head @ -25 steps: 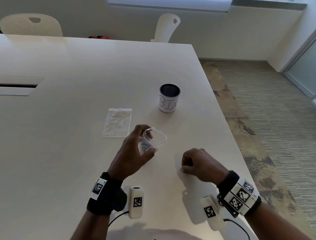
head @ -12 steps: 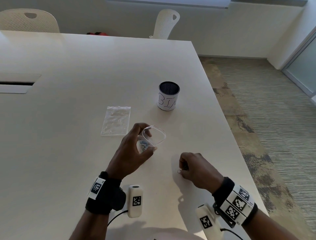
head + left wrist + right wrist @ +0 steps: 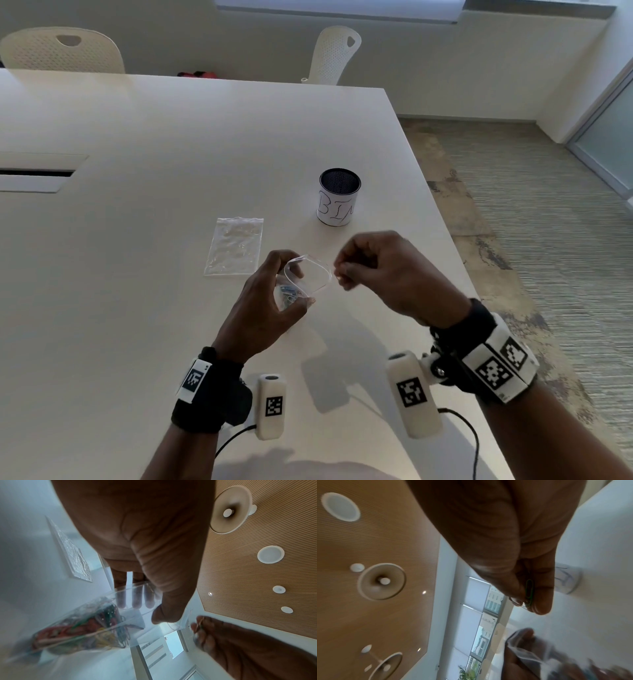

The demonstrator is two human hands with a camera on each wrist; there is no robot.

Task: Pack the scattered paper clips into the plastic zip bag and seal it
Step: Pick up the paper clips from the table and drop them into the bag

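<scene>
My left hand grips a clear plastic zip bag above the table, its mouth held wide open toward the right. Several coloured paper clips lie bunched in the bag's bottom. My right hand is raised beside the bag's mouth and pinches a green paper clip between thumb and fingertips, with another thin clip beside it. The left wrist view shows my left fingers through the plastic and the right hand close by.
A second flat zip bag lies on the white table left of my hands. A mesh cup labelled BIN stands behind them. The table's right edge drops to carpet. Two chairs stand at the far side.
My right hand lifted off the table at the lower right and moved up and left to the bag's mouth, carrying clips. My left hand has kept the bag open in about the same place.
</scene>
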